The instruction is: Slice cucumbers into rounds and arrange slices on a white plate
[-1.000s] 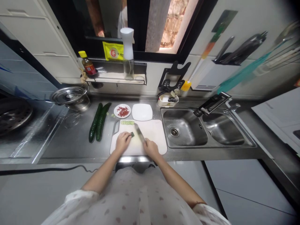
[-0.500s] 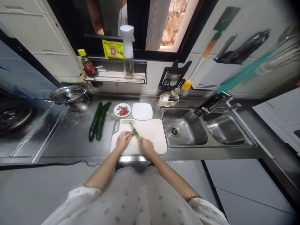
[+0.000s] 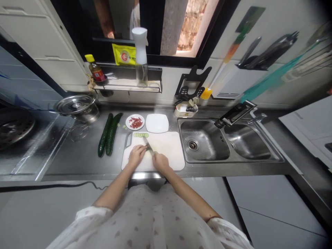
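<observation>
My right hand (image 3: 160,162) is closed round the handle of a kitchen knife (image 3: 148,144), its blade pointing away and to the left over the white cutting board (image 3: 171,152). Beside the blade, my left hand (image 3: 137,155) has its fingers pressed together on a small piece of cucumber (image 3: 147,148), mostly hidden by the fingers and the blade. A short row of pale green cucumber slices (image 3: 140,135) lies along the board's far left edge, close to the knife tip. Two whole dark green cucumbers (image 3: 111,135) rest on the steel counter left of the board.
Behind the board stand a white plate of chopped red bits (image 3: 129,126) and a bare white square plate (image 3: 157,123). A double sink (image 3: 204,152) with a faucet (image 3: 233,116) is at the right. A lidded steel pot (image 3: 89,112) stands at the back left, below a bottle rack (image 3: 124,86).
The knife and my right hand have shifted very slightly to the left, nearer the fingers of my left hand. My left hand stays in nearly the same place.
</observation>
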### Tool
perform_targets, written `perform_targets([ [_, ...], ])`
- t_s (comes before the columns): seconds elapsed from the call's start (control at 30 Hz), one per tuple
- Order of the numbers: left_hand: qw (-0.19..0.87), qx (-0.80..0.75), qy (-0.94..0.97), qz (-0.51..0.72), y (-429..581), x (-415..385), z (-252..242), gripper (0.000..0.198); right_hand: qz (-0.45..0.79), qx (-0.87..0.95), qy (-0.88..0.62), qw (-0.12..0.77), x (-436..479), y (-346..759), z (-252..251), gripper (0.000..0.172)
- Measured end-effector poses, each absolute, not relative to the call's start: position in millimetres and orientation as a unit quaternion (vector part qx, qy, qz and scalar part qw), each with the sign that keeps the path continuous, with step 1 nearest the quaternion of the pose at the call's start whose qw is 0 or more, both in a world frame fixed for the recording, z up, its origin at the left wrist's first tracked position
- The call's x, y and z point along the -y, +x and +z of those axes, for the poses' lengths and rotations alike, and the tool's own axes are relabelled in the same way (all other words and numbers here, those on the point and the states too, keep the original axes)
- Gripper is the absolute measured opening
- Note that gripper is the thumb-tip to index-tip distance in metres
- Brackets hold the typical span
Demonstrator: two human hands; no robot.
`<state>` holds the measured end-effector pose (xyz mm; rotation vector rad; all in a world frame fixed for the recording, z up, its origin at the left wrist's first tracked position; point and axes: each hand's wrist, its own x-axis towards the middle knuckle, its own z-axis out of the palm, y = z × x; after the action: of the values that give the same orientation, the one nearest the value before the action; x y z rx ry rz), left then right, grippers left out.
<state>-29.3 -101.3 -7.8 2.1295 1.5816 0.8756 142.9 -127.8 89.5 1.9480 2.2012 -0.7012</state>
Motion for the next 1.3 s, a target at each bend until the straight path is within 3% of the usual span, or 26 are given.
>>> perform_targets([
  [0.7,0.158,-0.541,0.76,0.322,-30,99,-11,0.024,-0.271,-0.717,0.63,0.12,144,151,103,0.032],
  [1.3,0.163,-0.542,0.762,0.314,-30,98,-7,0.025,-0.256,-0.729,0.626,0.102,127,139,93,0.034],
])
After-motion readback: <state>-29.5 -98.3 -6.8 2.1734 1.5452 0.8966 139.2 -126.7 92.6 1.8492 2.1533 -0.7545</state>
